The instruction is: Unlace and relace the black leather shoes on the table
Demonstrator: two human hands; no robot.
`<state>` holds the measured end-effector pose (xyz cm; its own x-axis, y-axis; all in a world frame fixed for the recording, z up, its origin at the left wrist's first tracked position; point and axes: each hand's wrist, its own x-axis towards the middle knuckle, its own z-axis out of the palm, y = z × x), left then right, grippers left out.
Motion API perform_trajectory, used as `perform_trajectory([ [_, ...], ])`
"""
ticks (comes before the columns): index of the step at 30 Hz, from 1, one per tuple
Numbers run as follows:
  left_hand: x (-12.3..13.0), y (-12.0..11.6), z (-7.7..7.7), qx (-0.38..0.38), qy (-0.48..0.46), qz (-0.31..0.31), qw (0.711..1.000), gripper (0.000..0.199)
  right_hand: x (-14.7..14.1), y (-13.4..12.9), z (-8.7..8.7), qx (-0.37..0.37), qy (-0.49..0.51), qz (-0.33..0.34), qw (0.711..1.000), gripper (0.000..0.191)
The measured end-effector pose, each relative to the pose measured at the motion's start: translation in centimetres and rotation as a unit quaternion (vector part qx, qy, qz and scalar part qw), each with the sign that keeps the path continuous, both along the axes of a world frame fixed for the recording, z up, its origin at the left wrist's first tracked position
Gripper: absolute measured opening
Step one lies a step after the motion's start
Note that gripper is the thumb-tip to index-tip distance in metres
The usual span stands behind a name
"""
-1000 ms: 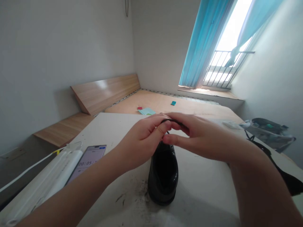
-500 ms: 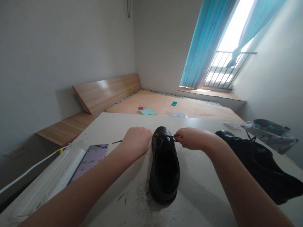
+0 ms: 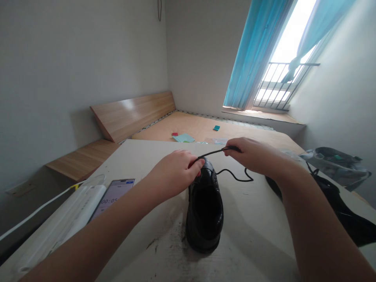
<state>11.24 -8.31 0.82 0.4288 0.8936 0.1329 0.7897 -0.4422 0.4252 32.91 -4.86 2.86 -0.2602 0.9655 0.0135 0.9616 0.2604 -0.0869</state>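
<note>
A black shoe [image 3: 205,231] stands upright on the white table, its heel toward me and its toe away. Over the left side of its front, my left hand [image 3: 179,170] pinches a black shoelace [image 3: 214,152]. My right hand [image 3: 249,153] grips the same lace above and to the right of the toe, so a stretch of it spans between both hands. Another part of the lace loops loosely onto the table at the shoe's right. The lace holes are mostly hidden by my left fingers.
A second black shoe [image 3: 337,203] lies at the right, partly behind my right forearm. On the left are a phone [image 3: 117,192] showing a timer and a white power strip [image 3: 79,211] with a cable. A plastic-lined bin [image 3: 337,164] stands beyond the table's right edge.
My right hand has risen away from the shoe, drawing the lace up and to the right. My left hand has shifted right onto the shoe's front. A loose lace loop now shows at the right.
</note>
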Motion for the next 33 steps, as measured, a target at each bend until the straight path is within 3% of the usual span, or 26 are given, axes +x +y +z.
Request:
perform_trajectory([
  [4,0.1,-0.3,0.0,-0.024,0.042,0.0,0.999,0.037,-0.8,0.2,-1.8,-0.116,-0.03,0.03,0.992,0.028],
  [7,0.4,-0.5,-0.5,-0.022,0.043,-0.045,0.998,0.035,-0.9,1.1,-3.0,-0.202,-0.025,0.051,0.978,0.024],
  [9,0.6,-0.6,-0.9,-0.017,0.045,-0.068,0.997,0.033,-0.3,1.7,-3.2,-0.222,-0.014,0.051,0.974,0.022],
  [11,0.8,-0.6,-1.0,-0.025,0.046,-0.076,0.996,0.032,0.7,2.1,-2.8,-0.202,-0.004,0.027,0.979,0.019],
  [14,0.8,-0.5,-0.9,-0.038,-0.001,-0.056,0.998,0.03,1.7,2.1,-1.6,-0.111,0.039,-0.007,0.993,0.019],
  [17,0.7,-0.4,-0.4,-0.055,-0.161,-0.068,0.983,0.028,1.0,0.8,-0.4,-0.069,0.143,0.036,0.987,0.028],
  [19,0.8,-0.5,0.1,-0.073,-0.302,-0.099,0.945,0.024,-0.3,-0.6,0.1,-0.137,0.293,0.098,0.941,0.028],
  [21,0.8,-0.7,0.4,-0.078,-0.389,-0.107,0.912,0.021,-1.6,-1.9,0.4,-0.23,0.442,0.153,0.853,0.027],
  [22,0.9,-0.9,0.6,-0.067,-0.406,-0.102,0.906,0.021,-2.1,-2.4,0.5,-0.266,0.487,0.173,0.814,0.026],
  [24,0.8,-1.1,0.8,-0.019,-0.406,-0.083,0.91,0.02,-2.5,-3.0,0.7,-0.298,0.513,0.193,0.781,0.028],
  [26,0.7,-1.3,0.9,0.044,-0.388,-0.06,0.919,0.019,-2.4,-3.1,1.2,-0.281,0.516,0.171,0.791,0.03],
  [29,0.5,-1.4,0.6,0.095,-0.312,-0.022,0.945,0.029,-1.2,-2.6,1.8,-0.135,0.481,0.05,0.865,0.03],
  [31,0.5,-1.4,-0.1,0.092,-0.213,-0.036,0.972,0.038,0.0,-2.1,1.8,-0.021,0.373,-0.039,0.927,0.029],
  [33,0.6,-1.3,-1.1,0.08,-0.097,-0.073,0.989,0.045,1.1,-1.9,1.0,0.019,0.243,-0.098,0.965,0.031],
])
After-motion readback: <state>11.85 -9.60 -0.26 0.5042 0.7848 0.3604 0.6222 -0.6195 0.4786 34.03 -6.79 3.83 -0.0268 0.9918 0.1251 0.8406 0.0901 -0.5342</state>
